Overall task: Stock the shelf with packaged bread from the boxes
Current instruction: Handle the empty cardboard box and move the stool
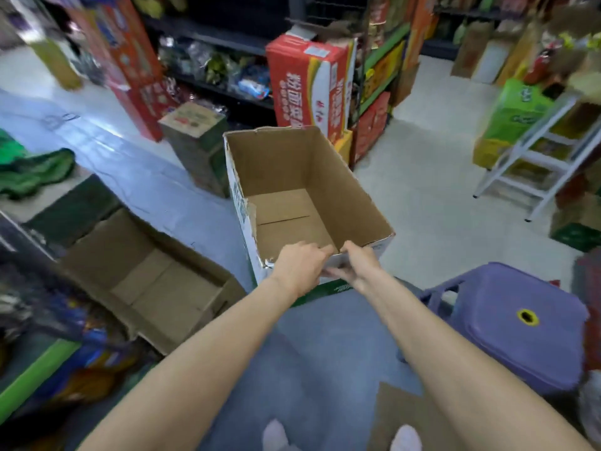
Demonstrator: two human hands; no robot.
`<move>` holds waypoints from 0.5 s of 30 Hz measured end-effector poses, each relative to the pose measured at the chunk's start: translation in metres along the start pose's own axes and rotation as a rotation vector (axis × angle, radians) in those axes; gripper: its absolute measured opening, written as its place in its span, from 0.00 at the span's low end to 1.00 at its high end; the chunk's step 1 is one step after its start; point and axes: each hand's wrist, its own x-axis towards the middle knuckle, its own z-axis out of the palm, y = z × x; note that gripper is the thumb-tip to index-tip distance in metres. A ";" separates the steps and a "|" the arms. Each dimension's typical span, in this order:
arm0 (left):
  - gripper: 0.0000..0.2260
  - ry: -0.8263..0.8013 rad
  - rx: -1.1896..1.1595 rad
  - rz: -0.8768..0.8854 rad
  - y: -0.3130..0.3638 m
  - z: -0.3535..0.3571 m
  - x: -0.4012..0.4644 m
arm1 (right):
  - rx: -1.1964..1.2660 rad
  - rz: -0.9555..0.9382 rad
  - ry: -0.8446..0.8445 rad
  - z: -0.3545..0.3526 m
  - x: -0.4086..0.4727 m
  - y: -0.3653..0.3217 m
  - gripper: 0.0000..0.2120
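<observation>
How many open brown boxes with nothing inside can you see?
2. One empty box is in the middle, both hands gripping its near rim. The other lies on the floor to its left. More may be hidden among the stacked goods.

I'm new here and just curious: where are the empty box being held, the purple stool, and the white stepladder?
Empty box [286, 177]: head view, inner back wall.
Purple stool [507, 327]: head view, seat top.
White stepladder [533, 148]: head view, a rung.

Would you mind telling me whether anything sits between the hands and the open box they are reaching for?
Nothing visible does. Both the left hand and the right hand already grip the near rim of the box, side by side. The box itself looks empty, with no bread visible inside.
</observation>
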 end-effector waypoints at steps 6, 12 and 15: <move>0.11 -0.149 -0.101 -0.138 -0.102 0.029 -0.062 | -0.165 0.009 -0.105 0.118 0.005 0.052 0.08; 0.11 -0.164 -0.214 -0.338 -0.165 0.063 -0.116 | -0.415 0.036 -0.244 0.197 0.009 0.098 0.03; 0.12 -0.185 -0.262 -0.403 -0.185 0.081 -0.135 | -0.532 0.056 -0.278 0.221 0.010 0.119 0.09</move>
